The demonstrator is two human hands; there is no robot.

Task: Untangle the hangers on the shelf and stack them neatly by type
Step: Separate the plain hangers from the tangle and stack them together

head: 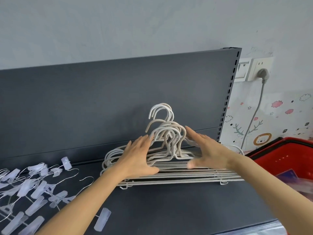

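A stack of white coated hangers [171, 175] lies on the dark shelf [160, 209], with its hooks [162, 126] rising against the dark back panel. My left hand [138, 156] lies flat on the stack's left shoulder, fingers spread. My right hand [208, 150] rests on the right shoulder, fingers stretched out and the thumb down at the front bars. Neither hand is closed around a hanger. A loose pile of clear clip hangers [30, 189] with thin wire hooks sprawls over the shelf's left part.
A red shopping basket [286, 160] stands at the right, close to the stack's end. The grey back panel [101, 102] rises behind the shelf. On the wall at the right a plug [262, 74] sits in a socket and its cable hangs down.
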